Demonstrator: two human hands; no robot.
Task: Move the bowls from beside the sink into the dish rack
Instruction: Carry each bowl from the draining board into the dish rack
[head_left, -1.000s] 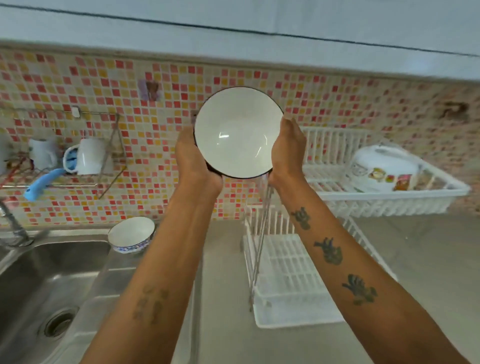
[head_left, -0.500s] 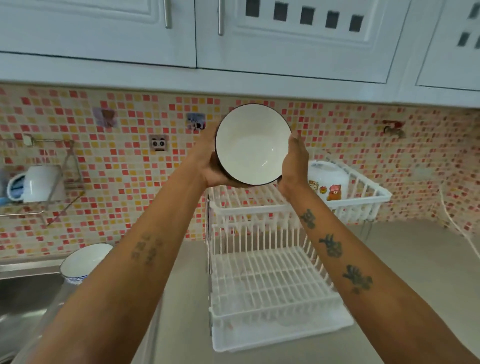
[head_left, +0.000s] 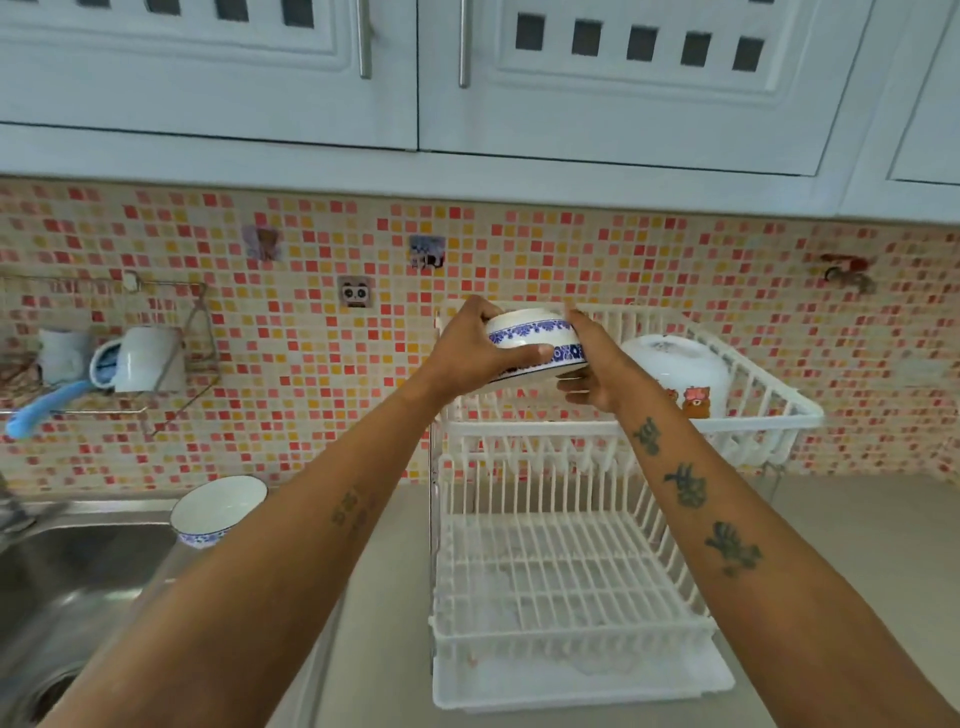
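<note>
Both hands hold a white bowl with a blue floral band (head_left: 535, 340), turned upside down over the left part of the upper tier of the white dish rack (head_left: 753, 421). My left hand (head_left: 467, 353) grips its left side and my right hand (head_left: 592, 364) holds its right side and rim. A second white bowl with a blue pattern (head_left: 218, 509) stands upright on the steel drainboard beside the sink (head_left: 78, 566). A white bowl with cartoon prints (head_left: 680, 374) lies upside down in the upper tier's right part.
The rack's lower tier (head_left: 561, 577) sits on a drip tray on the grey counter. A wire wall shelf (head_left: 156, 364) at the left holds mugs and a blue-handled brush. Cabinets hang above the tiled wall.
The bowl was held upright on edge with its inside facing me; now it is turned upside down and lowered toward the rack's upper tier. The view has shifted right.
</note>
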